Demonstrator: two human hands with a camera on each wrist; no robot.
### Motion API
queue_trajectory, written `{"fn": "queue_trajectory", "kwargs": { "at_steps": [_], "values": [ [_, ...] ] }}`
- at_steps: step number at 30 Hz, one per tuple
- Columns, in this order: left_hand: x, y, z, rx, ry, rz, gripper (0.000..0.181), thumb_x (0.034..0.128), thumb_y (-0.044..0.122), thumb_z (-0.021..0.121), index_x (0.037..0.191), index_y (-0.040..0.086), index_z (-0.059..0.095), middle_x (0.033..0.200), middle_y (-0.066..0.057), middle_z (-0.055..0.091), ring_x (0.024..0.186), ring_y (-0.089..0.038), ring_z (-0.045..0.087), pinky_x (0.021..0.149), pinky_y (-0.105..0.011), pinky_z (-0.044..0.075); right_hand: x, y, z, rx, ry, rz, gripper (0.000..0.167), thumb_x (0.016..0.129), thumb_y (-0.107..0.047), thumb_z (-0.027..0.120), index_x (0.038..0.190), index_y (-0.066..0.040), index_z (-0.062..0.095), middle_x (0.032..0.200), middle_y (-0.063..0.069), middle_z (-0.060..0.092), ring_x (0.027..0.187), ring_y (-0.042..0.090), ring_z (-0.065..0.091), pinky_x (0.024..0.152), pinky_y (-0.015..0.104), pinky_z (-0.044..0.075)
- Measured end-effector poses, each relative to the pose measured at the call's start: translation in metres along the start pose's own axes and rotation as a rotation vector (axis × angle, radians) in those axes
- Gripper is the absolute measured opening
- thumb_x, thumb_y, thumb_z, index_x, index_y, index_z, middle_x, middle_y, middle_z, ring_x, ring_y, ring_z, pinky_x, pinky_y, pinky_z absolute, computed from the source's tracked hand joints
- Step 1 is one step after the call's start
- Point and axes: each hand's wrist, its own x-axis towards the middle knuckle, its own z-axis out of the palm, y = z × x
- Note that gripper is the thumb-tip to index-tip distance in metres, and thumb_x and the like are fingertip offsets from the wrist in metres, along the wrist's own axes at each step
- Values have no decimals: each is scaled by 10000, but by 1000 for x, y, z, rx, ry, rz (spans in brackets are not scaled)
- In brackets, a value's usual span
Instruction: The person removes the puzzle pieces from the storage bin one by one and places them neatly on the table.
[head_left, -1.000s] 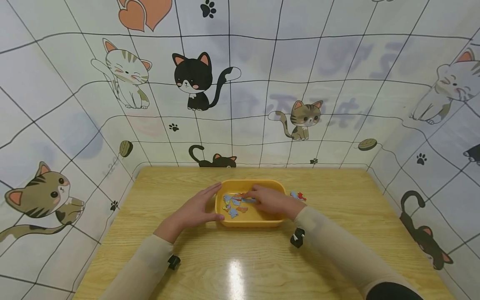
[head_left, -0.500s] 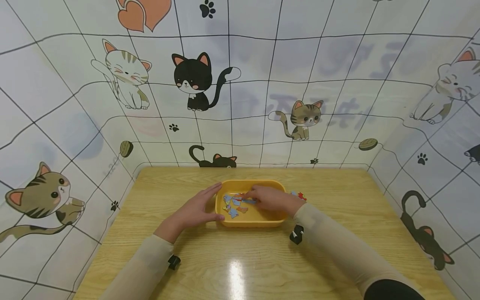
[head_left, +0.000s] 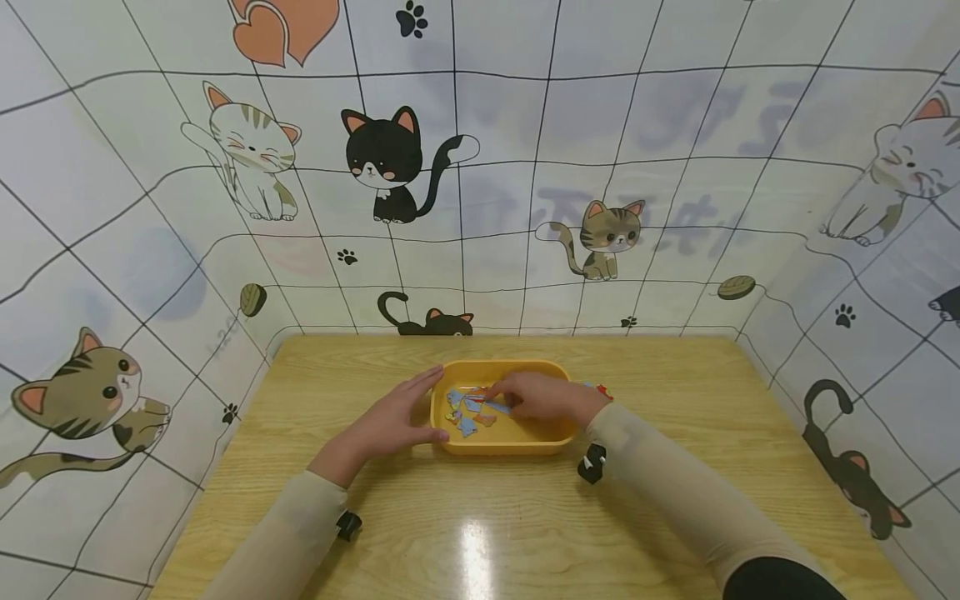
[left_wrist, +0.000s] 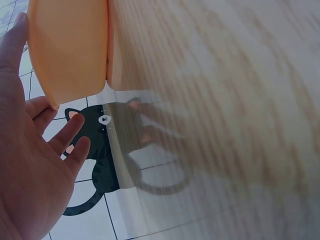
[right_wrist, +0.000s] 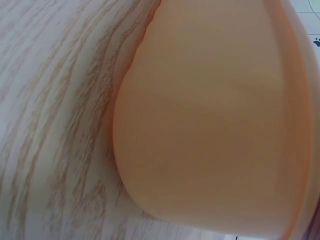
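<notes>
A yellow plastic tray (head_left: 510, 448) stands on the table, with several small flat pieces, blue, orange and yellow, that look like jigsaw pieces (head_left: 467, 427) in its left half. My left hand (head_left: 388, 421) holds the tray's left end, thumb at the near corner and fingers at the far one. The left wrist view shows the thumb and a finger at the tray's rim (left_wrist: 107, 45), the other fingers (left_wrist: 77, 156) free. Reaching inside over the right half, my right hand (head_left: 536, 396) has its index fingertip among the pieces. Its thumb is hidden, and the right wrist view shows only the tray's outer wall (right_wrist: 200, 125).
Some red and blue pieces (head_left: 602, 390) lie on the table (head_left: 660, 375) right of the tray, partly behind my right wrist. A cloth with printed cats (head_left: 386, 158) surrounds the back and sides of the table.
A long blue piece under my right fingertips has turned and slid slightly towards me. My right wrist has shifted a little, covering more of the pieces outside. The left hand stays put.
</notes>
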Motion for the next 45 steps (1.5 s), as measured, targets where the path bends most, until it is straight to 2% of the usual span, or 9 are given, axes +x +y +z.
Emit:
{"fn": "queue_trajectory", "kwargs": {
  "at_steps": [9, 21, 30, 39, 45],
  "values": [
    [1, -1, 1, 9, 2, 7, 1100, 906, 532, 905, 1768, 194, 310, 1834, 66, 228, 1679, -325, 233, 1323, -629, 261, 1, 3, 0, 51, -10, 47, 475, 1054, -91, 764, 1497, -244, 691, 1045, -67, 668, 984, 149, 605, 913, 340, 541],
    [1, 2, 0, -10, 9, 15, 1084, 909, 507, 911, 1758, 162, 332, 1830, 38, 252, 1670, -361, 253, 1311, -657, 271, -1, 2, -1, 83, -12, 46, 495, 1039, -108, 789, 1509, -233, 698, 976, -57, 658, 930, 140, 600, 857, 336, 531],
    [1, 1, 2, 1, 0, 5, 1094, 907, 519, 908, 1767, 200, 313, 1833, 75, 224, 1679, -334, 231, 1319, -643, 263, -1, 0, -1, 113, -10, 66, 437, 1011, -101, 813, 1428, -195, 727, 951, -37, 648, 892, 128, 588, 804, 312, 509],
    [1, 1, 2, 11, 7, 1, 1091, 903, 509, 915, 1765, 203, 320, 1832, 70, 235, 1678, -324, 239, 1322, -628, 265, -5, -1, 0, 127, 49, 26, 472, 934, -79, 831, 1386, -91, 695, 1239, 12, 685, 1035, 170, 602, 951, 366, 563],
    [1, -1, 2, 9, 2, -14, 1091, 906, 516, 912, 1767, 212, 315, 1834, 86, 217, 1684, -307, 221, 1328, -621, 252, -12, -5, 0, 176, 103, 63, 469, 959, -110, 805, 1399, -102, 647, 1204, 1, 674, 961, 170, 639, 911, 388, 586]
  ]
}}
